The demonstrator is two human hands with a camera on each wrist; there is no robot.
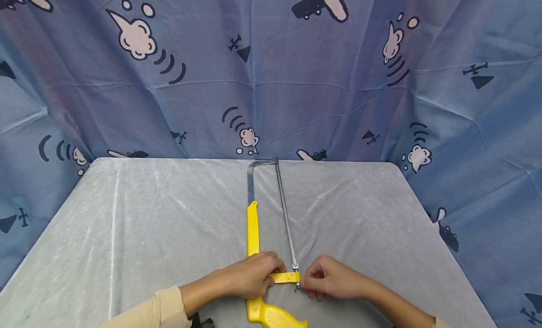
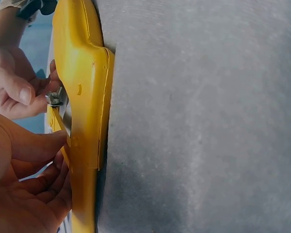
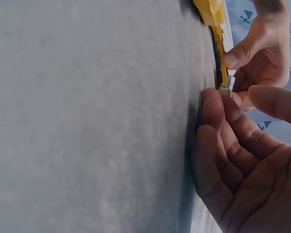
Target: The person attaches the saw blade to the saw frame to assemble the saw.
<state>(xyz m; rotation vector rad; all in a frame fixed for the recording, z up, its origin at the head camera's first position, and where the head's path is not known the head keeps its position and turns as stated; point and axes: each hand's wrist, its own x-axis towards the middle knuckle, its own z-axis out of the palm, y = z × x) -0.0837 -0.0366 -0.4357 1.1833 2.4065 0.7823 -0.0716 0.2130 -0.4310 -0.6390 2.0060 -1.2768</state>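
Note:
A hacksaw [image 1: 252,229] with a yellow handle and grey metal bow lies on the table, its handle toward me. Its narrow blade [image 1: 285,210] runs along the right side. My left hand [image 1: 254,274] pinches the yellow crosspiece at the near end of the blade between thumb and fingers. A small metal wing nut [image 2: 54,97] sticks out from that crosspiece. Beside it is my right hand [image 1: 336,277], fingers loosely bent, fingertips at the nut. In the right wrist view the right thumb [image 3: 271,101] stands apart from the fingertips, which partly cover the nut.
A grey cloth [image 1: 178,215] with creases covers the table. Behind and at both sides hangs a blue printed curtain [image 1: 296,60]. A dark object [image 1: 203,322] shows at the bottom edge, by the left sleeve.

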